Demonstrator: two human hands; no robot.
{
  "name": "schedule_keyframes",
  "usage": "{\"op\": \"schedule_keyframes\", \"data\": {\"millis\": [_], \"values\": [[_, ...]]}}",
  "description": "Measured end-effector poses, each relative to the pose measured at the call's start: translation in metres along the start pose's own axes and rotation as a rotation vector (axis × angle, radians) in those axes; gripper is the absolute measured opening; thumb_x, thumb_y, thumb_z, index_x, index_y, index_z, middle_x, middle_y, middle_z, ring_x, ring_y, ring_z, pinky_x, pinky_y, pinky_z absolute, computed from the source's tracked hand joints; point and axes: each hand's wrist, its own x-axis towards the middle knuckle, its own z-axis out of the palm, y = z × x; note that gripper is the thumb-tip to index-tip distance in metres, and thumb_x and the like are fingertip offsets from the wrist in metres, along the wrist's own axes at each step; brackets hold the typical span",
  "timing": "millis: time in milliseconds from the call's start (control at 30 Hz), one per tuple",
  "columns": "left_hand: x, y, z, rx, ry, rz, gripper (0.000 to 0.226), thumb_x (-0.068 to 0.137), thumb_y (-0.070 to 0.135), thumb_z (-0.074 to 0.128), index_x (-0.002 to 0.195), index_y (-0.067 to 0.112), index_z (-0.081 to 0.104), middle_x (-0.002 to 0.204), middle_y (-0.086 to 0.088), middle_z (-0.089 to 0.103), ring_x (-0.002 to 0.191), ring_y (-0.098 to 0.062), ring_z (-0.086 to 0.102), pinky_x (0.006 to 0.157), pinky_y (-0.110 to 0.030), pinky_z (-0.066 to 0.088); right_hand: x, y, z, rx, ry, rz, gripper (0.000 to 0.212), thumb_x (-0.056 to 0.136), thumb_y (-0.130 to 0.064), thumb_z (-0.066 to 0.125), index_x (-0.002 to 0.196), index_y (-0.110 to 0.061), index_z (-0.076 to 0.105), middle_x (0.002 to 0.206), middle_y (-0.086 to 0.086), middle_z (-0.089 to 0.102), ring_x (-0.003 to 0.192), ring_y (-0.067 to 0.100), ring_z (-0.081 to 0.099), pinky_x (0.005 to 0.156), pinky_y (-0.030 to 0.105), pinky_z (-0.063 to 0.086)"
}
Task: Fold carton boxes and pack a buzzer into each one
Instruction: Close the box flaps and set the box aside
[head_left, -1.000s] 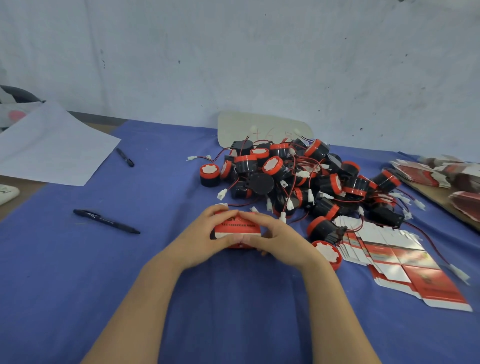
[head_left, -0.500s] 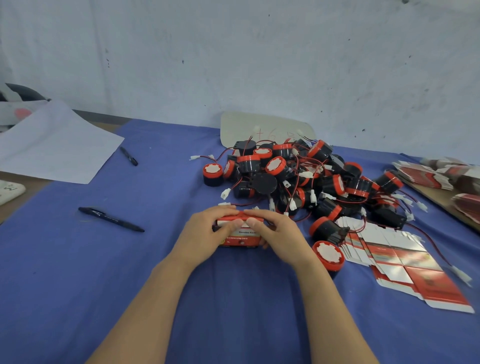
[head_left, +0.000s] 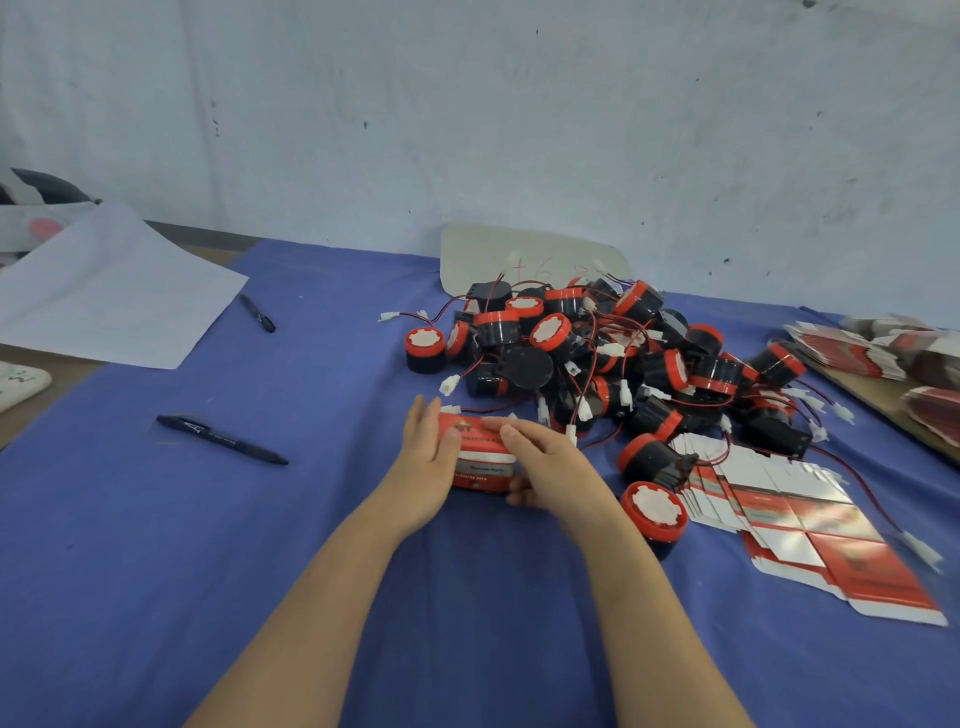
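A small red and white carton box stands on the blue cloth between my hands. My left hand presses its left end with straight fingers. My right hand grips the box, fingers over its top and thumb on the near side. What is inside the box is hidden. Just behind lies a pile of black and red buzzers with red wires and white plugs. One buzzer stands by my right wrist. A fanned stack of flat cartons lies to the right.
Two black pens lie on the cloth at the left, near a white paper sheet. A pale card leans on the wall. More flat cartons sit on a wooden board at the far right.
The box has turned so more of its red and white face shows. My left fingers have straightened against its left end, and my right hand has shifted over its top.
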Motion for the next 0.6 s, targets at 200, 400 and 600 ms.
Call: {"op": "schedule_keyframes", "data": {"millis": [200, 400, 600], "values": [[0.004, 0.002, -0.001, -0.099, 0.07, -0.148, 0.034, 0.102, 0.022, 0.041, 0.135, 0.027, 0.035, 0.127, 0.01, 0.046, 0.102, -0.005, 0.051, 0.077, -0.017, 0.038, -0.001, -0.001, 0.007, -0.015, 0.046, 0.142, 0.05, 0.099, -0.03, 0.049, 0.146, -0.025, 0.032, 0.103, 0.0, 0.055, 0.064, 0.011, 0.055, 0.053, 0.023, 0.052], [-0.004, 0.006, 0.0, -0.117, 0.044, -0.113, 0.04, 0.103, 0.016, 0.036, 0.139, 0.032, 0.043, 0.123, 0.003, 0.057, 0.106, -0.008, 0.054, 0.081, -0.018, 0.038, -0.005, -0.009, 0.017, 0.027, 0.026, 0.187, 0.033, 0.102, -0.024, 0.04, 0.135, -0.02, 0.041, 0.096, 0.004, 0.061, 0.057, 0.013, 0.063, 0.054, 0.025, 0.057], [-0.018, 0.023, 0.012, -0.251, 0.198, -0.098, 0.037, 0.102, 0.016, 0.034, 0.132, 0.031, 0.049, 0.123, -0.001, 0.061, 0.106, -0.013, 0.056, 0.086, -0.025, 0.041, -0.017, -0.011, 0.023, 0.171, 0.105, 0.192, 0.047, 0.102, -0.03, 0.042, 0.148, -0.027, 0.032, 0.133, 0.012, 0.051, 0.083, 0.021, 0.068, 0.064, 0.027, 0.058]]}}
